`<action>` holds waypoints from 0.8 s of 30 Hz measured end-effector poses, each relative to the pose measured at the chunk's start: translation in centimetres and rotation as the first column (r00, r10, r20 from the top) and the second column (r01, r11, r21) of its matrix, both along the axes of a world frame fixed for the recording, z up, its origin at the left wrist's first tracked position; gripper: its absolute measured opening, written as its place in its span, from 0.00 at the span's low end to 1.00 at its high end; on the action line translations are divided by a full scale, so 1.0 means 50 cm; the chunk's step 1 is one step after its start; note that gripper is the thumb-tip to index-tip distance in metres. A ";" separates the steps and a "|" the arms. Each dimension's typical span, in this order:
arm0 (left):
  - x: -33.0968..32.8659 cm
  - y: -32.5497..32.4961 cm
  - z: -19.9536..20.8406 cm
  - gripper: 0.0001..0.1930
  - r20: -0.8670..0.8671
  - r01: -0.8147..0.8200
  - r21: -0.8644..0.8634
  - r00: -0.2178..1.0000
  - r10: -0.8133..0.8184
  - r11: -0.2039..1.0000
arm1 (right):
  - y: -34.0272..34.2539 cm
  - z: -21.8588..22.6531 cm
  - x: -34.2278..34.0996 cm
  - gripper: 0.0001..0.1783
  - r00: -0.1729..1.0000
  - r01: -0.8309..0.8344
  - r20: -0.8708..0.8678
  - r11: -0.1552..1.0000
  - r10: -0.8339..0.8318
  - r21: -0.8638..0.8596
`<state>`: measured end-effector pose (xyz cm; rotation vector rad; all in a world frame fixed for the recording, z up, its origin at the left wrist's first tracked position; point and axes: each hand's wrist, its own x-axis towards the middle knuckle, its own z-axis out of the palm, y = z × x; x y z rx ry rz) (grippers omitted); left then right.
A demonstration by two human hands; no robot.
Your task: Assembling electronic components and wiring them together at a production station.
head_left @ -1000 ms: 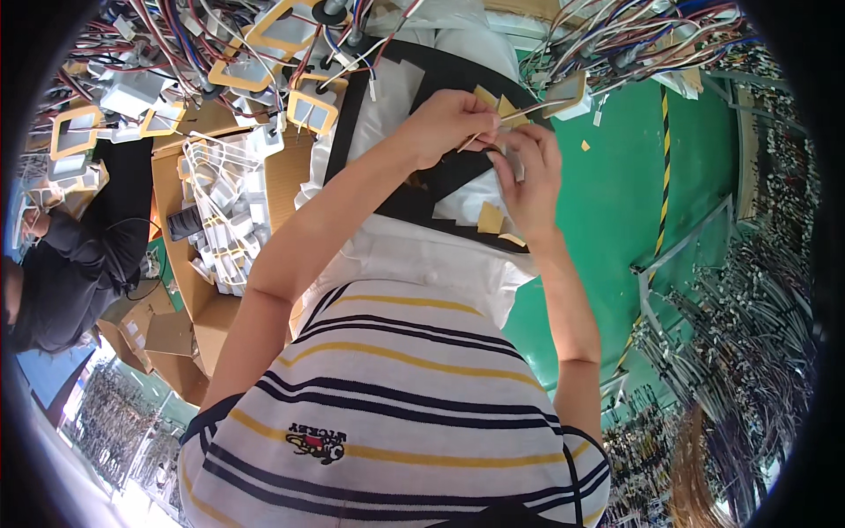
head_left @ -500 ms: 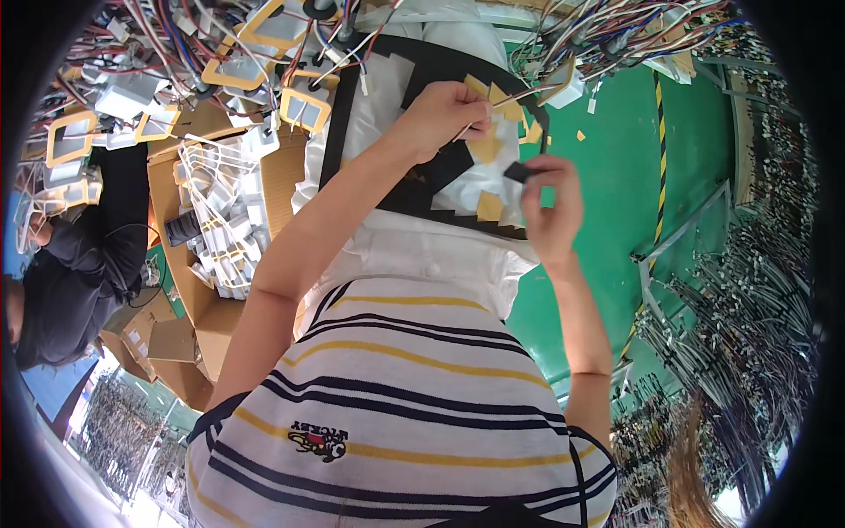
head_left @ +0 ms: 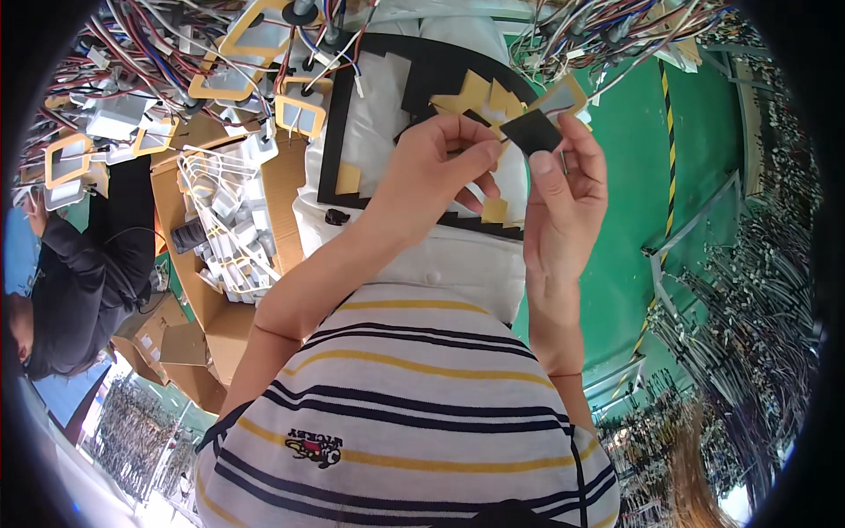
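Note:
My right hand [head_left: 568, 198] grips a small black square pad [head_left: 531, 132] between thumb and fingers, in front of my chest. Close on its left, my left hand [head_left: 444, 172] has thumb and forefinger pinched near the pad's edge; what lies between them is hidden. Beneath both hands a black sheet [head_left: 330, 158] with step-cut edges lies on my lap, its cut-out area showing white backing. Several yellow paper squares [head_left: 475, 91] sit on it, and one more lies by my left fingertips. Beyond the pad is a white housing with a yellow frame [head_left: 563, 97].
Bundles of coloured wires with white, yellow-framed housings [head_left: 299, 116] hang at the upper left; more wires [head_left: 607, 40] are at the upper right. A cardboard box [head_left: 290, 189] of white parts stands left. Another person [head_left: 97, 255] works at far left. Cable racks [head_left: 748, 299] line the right.
My right hand has moved up and left, bringing the black pad beside my left hand. My left hand has come down slightly, and the thin cable once across it is no longer plain.

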<state>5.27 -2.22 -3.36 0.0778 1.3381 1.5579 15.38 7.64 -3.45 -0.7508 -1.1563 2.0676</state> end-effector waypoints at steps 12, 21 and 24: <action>0.006 -0.007 0.003 0.08 0.024 -0.048 0.069 0.999 0.046 0.996 | -0.019 -0.022 -0.012 0.13 0.999 0.042 0.004 0.989 -0.042 -0.141; 0.003 -0.003 0.008 0.08 0.008 -0.048 0.102 0.999 0.048 0.994 | -0.014 -0.026 -0.019 0.21 0.997 0.060 0.063 0.994 -0.054 -0.093; -0.001 -0.006 0.017 0.08 -0.070 -0.062 0.051 0.995 0.066 0.997 | -0.015 -0.014 -0.032 0.27 0.991 0.048 0.124 0.999 -0.047 -0.005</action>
